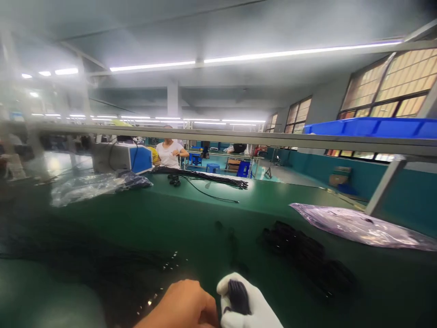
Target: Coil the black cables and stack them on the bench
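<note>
My right hand (pixel 251 304), in a white glove, is closed around a small bundle of black cable (pixel 239 297) at the bottom of the view. Close beside it is my bare left hand (pixel 184 303), its fingers curled in; whatever they pinch is hidden behind the knuckles. A dark spread of loose black cables (pixel 112 273) with shiny ends lies to the left. On the right rests a pile of coiled black cables (pixel 303 255), on the green tabletop (pixel 211 237).
A clear plastic bag (pixel 362 225) lies at the right, another plastic bag (pixel 95 186) back left. A cable bunch (pixel 205 176) lies along the far side near a blue-and-grey machine (pixel 139 158). A metal rail (pixel 218 135) crosses ahead, with a blue tray (pixel 372 127). A person (pixel 169 152) is beyond.
</note>
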### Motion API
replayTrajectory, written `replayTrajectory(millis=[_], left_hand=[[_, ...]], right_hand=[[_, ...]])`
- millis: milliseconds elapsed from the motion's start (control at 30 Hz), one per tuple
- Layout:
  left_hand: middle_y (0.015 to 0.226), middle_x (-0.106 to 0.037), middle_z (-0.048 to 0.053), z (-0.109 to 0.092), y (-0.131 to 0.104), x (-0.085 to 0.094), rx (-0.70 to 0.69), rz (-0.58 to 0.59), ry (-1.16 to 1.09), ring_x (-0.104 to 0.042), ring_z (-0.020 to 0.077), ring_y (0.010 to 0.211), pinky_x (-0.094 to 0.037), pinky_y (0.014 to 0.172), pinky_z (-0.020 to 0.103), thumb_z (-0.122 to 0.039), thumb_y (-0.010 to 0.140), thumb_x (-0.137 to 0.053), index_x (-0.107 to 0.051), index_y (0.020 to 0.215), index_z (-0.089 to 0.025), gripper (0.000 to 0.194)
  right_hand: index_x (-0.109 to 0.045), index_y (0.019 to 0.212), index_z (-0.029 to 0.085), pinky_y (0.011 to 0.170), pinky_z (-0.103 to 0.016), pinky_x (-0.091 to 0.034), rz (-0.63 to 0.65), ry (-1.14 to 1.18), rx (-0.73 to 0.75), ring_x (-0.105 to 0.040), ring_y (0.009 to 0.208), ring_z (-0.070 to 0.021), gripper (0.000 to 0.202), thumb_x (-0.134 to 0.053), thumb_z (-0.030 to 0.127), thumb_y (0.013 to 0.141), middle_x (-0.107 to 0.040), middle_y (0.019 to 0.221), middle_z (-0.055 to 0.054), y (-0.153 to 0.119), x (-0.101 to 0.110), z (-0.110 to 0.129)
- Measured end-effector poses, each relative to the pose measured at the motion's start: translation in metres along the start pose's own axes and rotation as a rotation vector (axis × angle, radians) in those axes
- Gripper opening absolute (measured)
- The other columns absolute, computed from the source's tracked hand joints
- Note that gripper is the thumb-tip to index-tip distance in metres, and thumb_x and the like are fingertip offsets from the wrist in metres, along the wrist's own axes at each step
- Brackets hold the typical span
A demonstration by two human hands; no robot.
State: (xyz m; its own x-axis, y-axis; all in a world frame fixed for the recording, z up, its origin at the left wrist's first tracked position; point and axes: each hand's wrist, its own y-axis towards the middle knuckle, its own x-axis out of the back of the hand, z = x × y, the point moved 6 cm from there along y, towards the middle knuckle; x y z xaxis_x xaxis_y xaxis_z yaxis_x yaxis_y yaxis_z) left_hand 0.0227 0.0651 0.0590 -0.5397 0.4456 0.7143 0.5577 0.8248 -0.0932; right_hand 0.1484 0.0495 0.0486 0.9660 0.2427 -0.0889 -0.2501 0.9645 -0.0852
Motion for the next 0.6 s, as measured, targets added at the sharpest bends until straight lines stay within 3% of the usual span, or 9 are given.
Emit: replayTrajectory(millis=[67,167,267,400,467,533,600], left_hand=[[0.061,-0.062,-0.003,-0.009,-0.002,0.005,-0.006,-0.014,0.008,-0.051,0.0171,0.062,-0.03,0.057,0.024,-0.026,0.062,-0.067,-0.076,0.077,-0.029,0.017],[0.058,-0.062,-0.003,-0.003,0.002,0.011,0.004,-0.069,-0.231,-0.051,0.0156,0.058,-0.035,0.062,0.025,-0.029,0.073,-0.054,-0.072,0.102,-0.023,0.034],[0.051,-0.062,-0.001,0.018,0.009,0.007,0.019,-0.083,-0.449,-0.051,0.0149,0.057,-0.037,0.061,0.025,-0.028,0.079,-0.039,-0.063,0.117,-0.011,0.048],[0.06,-0.068,0.005,0.038,0.017,-0.006,0.026,0.031,-0.612,-0.045,0.0123,0.049,-0.032,0.05,0.022,-0.028,0.073,-0.037,-0.061,0.116,-0.004,0.055],[0.056,-0.065,0.003,0.043,0.019,-0.008,0.046,0.028,-0.572,-0.043,0.0116,0.045,-0.031,0.048,0.022,-0.028,0.073,-0.036,-0.062,0.114,-0.004,0.054],[0.044,-0.053,-0.004,0.045,0.018,-0.004,0.083,-0.031,-0.441,-0.04,0.0107,0.039,-0.03,0.047,0.022,-0.027,0.075,-0.038,-0.062,0.113,-0.006,0.05],[0.044,-0.049,-0.007,0.041,0.015,0.002,0.094,-0.088,-0.356,-0.045,0.0109,0.041,-0.032,0.05,0.022,-0.025,0.074,-0.045,-0.061,0.114,-0.009,0.046]], right_hand=[[-0.05,0.091,0.018,0.042,-0.019,-0.028,-0.092,0.044,0.017,-0.039,0.046,-0.0046,0.036,-0.055,0.015,0.056,-0.052,0.069,0.004,-0.001,0.006,0.001],[-0.046,0.102,0.019,0.038,-0.019,-0.031,-0.215,0.04,0.016,-0.045,0.047,-0.0069,0.043,-0.062,0.027,0.062,-0.053,0.082,0.001,-0.004,0.016,0.001],[-0.046,0.102,0.018,0.04,-0.019,-0.031,-0.133,0.07,-0.002,-0.047,0.051,-0.008,0.045,-0.063,0.028,0.061,-0.053,0.076,0.002,-0.006,0.014,-0.001],[-0.048,0.098,0.017,0.045,-0.02,-0.031,-0.031,0.059,-0.013,-0.044,0.049,-0.0063,0.041,-0.061,0.023,0.059,-0.054,0.07,0.003,-0.005,0.009,-0.001],[-0.049,0.095,0.017,0.049,-0.022,-0.033,0.007,0.006,-0.037,-0.045,0.05,-0.0069,0.039,-0.062,0.019,0.058,-0.054,0.067,0.004,-0.004,0.007,-0.002],[-0.05,0.094,0.018,0.052,-0.023,-0.035,0.045,-0.028,-0.062,-0.046,0.053,-0.008,0.04,-0.063,0.016,0.056,-0.055,0.066,0.005,-0.002,0.006,-0.005],[-0.051,0.098,0.018,0.056,-0.024,-0.036,0.052,-0.046,-0.072,-0.048,0.056,-0.0092,0.044,-0.064,0.015,0.056,-0.055,0.067,0.005,0.0,0.006,-0.009]])
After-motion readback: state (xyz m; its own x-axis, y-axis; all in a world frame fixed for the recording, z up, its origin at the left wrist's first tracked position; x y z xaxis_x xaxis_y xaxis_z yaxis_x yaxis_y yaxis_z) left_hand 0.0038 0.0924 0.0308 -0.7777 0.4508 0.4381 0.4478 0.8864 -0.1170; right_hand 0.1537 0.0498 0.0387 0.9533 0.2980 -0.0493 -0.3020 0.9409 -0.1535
